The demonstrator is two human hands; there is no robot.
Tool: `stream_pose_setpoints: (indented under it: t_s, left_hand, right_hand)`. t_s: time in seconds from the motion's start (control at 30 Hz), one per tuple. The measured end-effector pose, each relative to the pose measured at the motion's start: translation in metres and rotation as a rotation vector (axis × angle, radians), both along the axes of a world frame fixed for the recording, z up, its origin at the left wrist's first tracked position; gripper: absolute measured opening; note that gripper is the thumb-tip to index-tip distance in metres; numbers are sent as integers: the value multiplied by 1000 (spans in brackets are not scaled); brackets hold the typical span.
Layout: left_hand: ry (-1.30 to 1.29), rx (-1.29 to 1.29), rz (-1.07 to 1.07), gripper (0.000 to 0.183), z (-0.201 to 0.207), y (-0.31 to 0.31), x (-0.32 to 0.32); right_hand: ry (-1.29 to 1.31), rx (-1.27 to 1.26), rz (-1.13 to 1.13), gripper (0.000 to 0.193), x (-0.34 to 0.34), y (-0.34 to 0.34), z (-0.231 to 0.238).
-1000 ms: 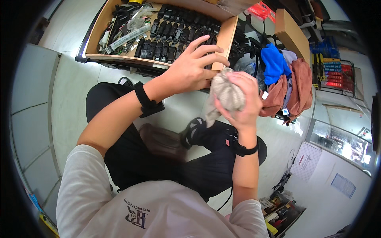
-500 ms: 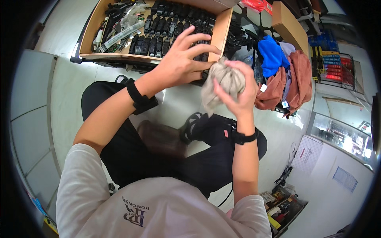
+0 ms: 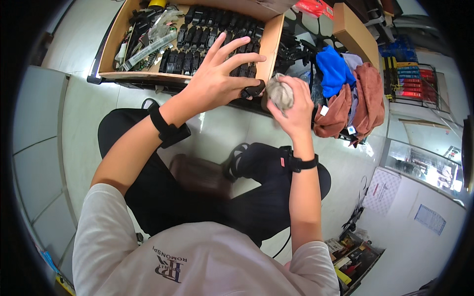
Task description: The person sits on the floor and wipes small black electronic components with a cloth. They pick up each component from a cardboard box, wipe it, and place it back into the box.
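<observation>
My left hand (image 3: 213,74) reaches over the front of the cardboard box, its upper fingers spread apart. Between its thumb and the fingers hidden behind sits a small black plastic part (image 3: 254,90) with a rounded end. To the right, my right hand (image 3: 295,104) is wrapped round a crumpled grey cloth (image 3: 280,93), close beside the black part. Whether the cloth touches the part I cannot tell. Rows of similar black parts (image 3: 201,35) fill the right portion of the box (image 3: 270,44).
Loose cables, clear plastic and a pale strip (image 3: 149,51) lie in the box's left portion. Blue cloth (image 3: 335,70) and brown cloths (image 3: 371,96) hang at the right, near another cardboard box (image 3: 356,32). A rack (image 3: 414,84) stands farther right.
The grey cloth has bunched smaller in my right hand, and its hanging end has gone up. The black part now shows below my left thumb. Both hands stay near the box's corner.
</observation>
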State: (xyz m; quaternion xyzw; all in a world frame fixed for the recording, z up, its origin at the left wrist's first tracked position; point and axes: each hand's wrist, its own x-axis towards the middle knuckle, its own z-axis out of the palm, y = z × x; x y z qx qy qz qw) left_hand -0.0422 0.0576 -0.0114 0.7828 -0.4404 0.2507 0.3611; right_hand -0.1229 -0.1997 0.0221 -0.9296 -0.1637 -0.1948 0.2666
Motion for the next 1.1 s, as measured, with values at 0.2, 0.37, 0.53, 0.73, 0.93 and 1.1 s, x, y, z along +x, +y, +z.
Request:
stream_pose_setpoints:
  t_s: [0.2,0.37,0.53,0.73,0.93,1.1]
  left_hand:
    - [71,114,-62,35,6,8,5]
    - [42,110,-33,38,4,17,5]
    - [72,2,-43,44,2,23,3]
    - [90,-75,-64,47,5,37,6]
    - [17,-120,48,47,7,62,17]
    - [29,-102,-8,54,8,69,7]
  right_hand:
    - [-68,27,202,62,-13,20,10]
    - [-46,-45,189,63,-4,29,4]
    - [-143,49,238,64,-4,37,11]
    - [-81,-36,99,67,7,45,-4]
    - [41,-34,225,60,4,58,12]
    - [-15,-129,227,50,9,81,13]
